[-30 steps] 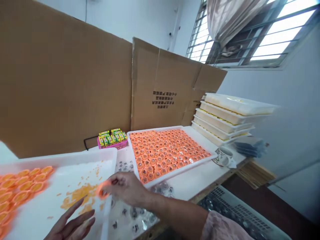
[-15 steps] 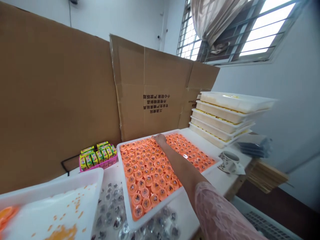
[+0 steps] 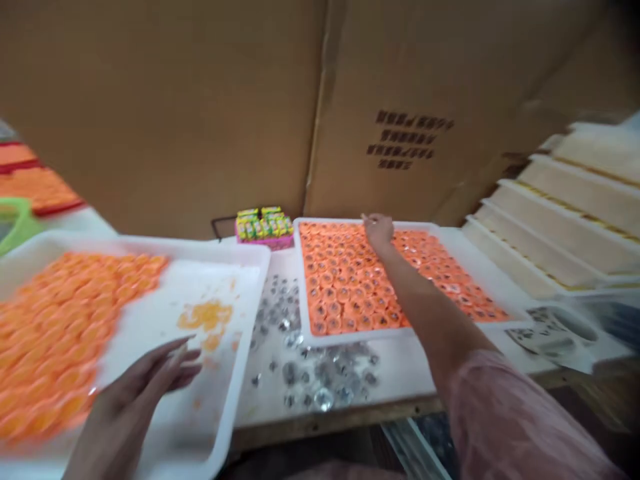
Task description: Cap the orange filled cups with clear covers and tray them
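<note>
My left hand [image 3: 145, 390] hovers over the near right part of a white tray [image 3: 255, 267], fingers loosely stretched and slightly apart, with no object visible in them. Under and beside it lie orange cups [image 3: 70, 333] packed together on the left side of that tray, and loose orange-yellow bits [image 3: 207, 317] on its bare floor. My right hand [image 3: 379, 229] reaches to the back of a second white tray [image 3: 367, 339], filled with orange cups [image 3: 345, 280] carrying round clear tops with dark figures. Its fingers are curled together near the back rim; what they pinch is too small to name.
Small clear domed pieces [image 3: 323, 373] lie scattered on the white table [image 3: 400, 373] between and before the trays. A pink box of yellow-green packets [image 3: 265, 227] stands behind. At right are stacked white trays [image 3: 555, 227] and a patterned mug [image 3: 560, 333]. Cardboard [image 3: 200, 120] walls the back.
The view has swung left and down. My left hand and the orange cups in the left tray have come into sight. My right hand stays at the back of the right tray.
</note>
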The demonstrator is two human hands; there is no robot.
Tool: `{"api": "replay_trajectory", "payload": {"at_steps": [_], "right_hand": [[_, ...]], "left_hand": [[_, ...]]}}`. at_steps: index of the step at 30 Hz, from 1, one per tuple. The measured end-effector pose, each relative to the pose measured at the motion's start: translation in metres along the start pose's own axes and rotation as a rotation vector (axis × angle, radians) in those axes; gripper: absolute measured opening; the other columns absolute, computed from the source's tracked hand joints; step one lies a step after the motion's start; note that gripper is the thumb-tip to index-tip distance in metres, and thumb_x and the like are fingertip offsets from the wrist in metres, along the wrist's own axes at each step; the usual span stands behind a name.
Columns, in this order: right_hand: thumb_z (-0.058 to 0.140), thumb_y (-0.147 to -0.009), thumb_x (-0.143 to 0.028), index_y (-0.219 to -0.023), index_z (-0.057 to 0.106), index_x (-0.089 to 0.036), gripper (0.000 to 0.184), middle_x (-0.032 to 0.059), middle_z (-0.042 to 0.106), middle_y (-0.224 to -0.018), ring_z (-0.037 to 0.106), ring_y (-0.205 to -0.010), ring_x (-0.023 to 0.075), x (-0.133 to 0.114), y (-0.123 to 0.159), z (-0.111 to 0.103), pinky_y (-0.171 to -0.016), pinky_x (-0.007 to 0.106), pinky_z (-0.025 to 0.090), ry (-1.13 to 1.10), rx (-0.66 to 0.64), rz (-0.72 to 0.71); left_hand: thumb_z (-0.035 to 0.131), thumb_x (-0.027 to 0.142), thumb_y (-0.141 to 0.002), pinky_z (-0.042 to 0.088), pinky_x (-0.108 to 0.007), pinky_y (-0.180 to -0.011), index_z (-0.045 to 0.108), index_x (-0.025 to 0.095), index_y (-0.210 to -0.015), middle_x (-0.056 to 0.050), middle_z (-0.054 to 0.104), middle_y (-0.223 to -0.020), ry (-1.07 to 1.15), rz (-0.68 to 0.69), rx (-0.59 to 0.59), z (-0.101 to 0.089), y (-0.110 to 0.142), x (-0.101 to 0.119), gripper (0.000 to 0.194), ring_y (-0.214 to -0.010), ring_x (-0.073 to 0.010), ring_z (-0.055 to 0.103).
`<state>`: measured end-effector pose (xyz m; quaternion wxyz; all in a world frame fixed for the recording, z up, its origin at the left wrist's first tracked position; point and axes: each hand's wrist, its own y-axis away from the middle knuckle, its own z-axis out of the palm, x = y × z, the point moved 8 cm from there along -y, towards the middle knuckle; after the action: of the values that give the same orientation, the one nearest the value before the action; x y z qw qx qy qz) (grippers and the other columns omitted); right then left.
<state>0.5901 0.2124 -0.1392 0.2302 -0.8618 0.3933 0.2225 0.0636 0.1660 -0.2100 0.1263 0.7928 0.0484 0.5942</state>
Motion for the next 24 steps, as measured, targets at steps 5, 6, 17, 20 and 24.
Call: {"api": "replay_trajectory", "payload": {"at_steps": [5,6,17,20,24], "right_hand": [[0.048,-0.088,-0.024,-0.09,0.063,-0.016,0.017,0.0054,0.063,-0.092,0.057,-0.083,0.0148,-0.094,0.145,-0.008,-0.076,0.026,0.043,-0.303,-0.04,-0.681],[0.048,-0.087,-0.02,-0.086,0.064,-0.017,0.016,0.0039,0.063,-0.087,0.057,-0.08,0.0141,-0.106,0.188,-0.003,-0.074,0.025,0.043,-0.314,-0.154,-0.805],[0.046,-0.088,-0.014,-0.087,0.063,-0.017,0.017,0.0048,0.061,-0.085,0.057,-0.081,0.0139,-0.151,0.314,0.001,-0.074,0.024,0.043,-0.429,-0.341,-0.853],[0.052,-0.084,-0.013,-0.079,0.065,-0.016,0.015,0.0034,0.063,-0.079,0.057,-0.074,0.0136,-0.192,0.318,0.032,-0.068,0.023,0.041,-0.316,-0.535,-0.976],[0.057,-0.081,-0.013,-0.077,0.068,-0.015,0.012,0.0024,0.065,-0.076,0.057,-0.07,0.0119,-0.236,0.335,0.094,-0.065,0.021,0.039,-0.294,-0.737,-1.047]], "left_hand": [[0.067,0.047,-0.07,0.054,-0.03,-0.073,0.064,0.018,-0.1,-0.007,0.07,-0.096,0.141,0.029,0.024,-0.001,0.002,0.015,0.042,-0.081,-0.0218,0.066],[0.068,0.046,-0.07,0.054,-0.03,-0.071,0.065,0.017,-0.098,-0.007,0.07,-0.093,0.158,0.041,0.033,-0.001,0.003,0.017,0.04,-0.078,-0.0213,0.066],[0.067,0.035,-0.074,0.051,-0.028,-0.068,0.062,0.017,-0.097,-0.005,0.068,-0.088,0.544,0.224,0.325,-0.032,0.009,0.019,0.03,-0.07,-0.0158,0.065],[0.063,0.035,-0.077,0.049,-0.025,-0.061,0.062,0.017,-0.095,-0.004,0.067,-0.084,0.56,0.271,0.393,-0.037,0.016,0.02,0.026,-0.064,-0.0134,0.063],[0.056,0.037,-0.083,0.04,-0.022,-0.05,0.063,0.015,-0.082,-0.001,0.062,-0.066,0.504,0.374,0.294,-0.03,0.026,0.031,0.022,-0.053,-0.0106,0.053]]}}
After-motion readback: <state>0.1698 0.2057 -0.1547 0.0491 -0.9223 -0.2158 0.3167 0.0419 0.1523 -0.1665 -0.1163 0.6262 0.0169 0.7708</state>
